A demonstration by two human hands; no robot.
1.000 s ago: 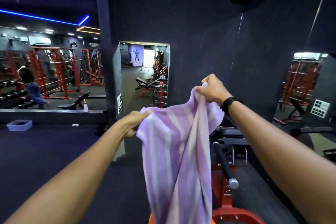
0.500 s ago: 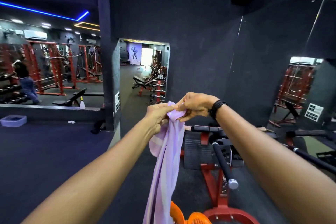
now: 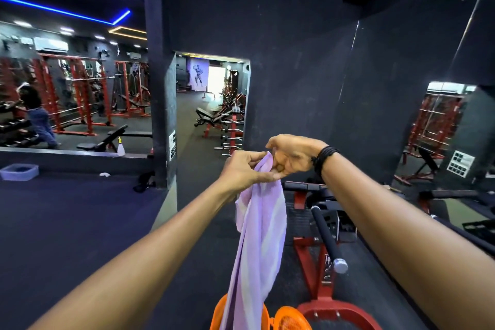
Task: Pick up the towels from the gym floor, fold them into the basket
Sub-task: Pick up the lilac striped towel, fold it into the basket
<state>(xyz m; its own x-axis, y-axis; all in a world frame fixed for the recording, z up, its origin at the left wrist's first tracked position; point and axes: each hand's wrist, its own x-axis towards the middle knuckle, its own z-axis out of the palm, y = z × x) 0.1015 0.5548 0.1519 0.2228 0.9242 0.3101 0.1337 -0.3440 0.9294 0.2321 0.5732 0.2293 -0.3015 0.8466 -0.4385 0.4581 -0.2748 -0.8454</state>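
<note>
1. One towel (image 3: 258, 236), purple with pale stripes, now hangs as a narrow doubled strip; a second ago it was spread wide between the hands.
2. The orange basket (image 3: 290, 319) waits directly under it.
3. The left hand (image 3: 245, 170) pinches both top corners in its fingers.
4. The right hand (image 3: 292, 154), loosened, touches them: the first fold looks done.

The towel (image 3: 261, 225), spread wide between both hands a second ago, is now hanging doubled as one narrow lilac strip. The left hand (image 3: 245, 171) is taking over both top corners, pinching them together. The right hand (image 3: 290, 155), clamped on the cloth half a second ago, is loosening, its fingers (image 3: 278, 167) uncurling off the edge. The orange basket (image 3: 290, 319) is showing more beneath.
</note>
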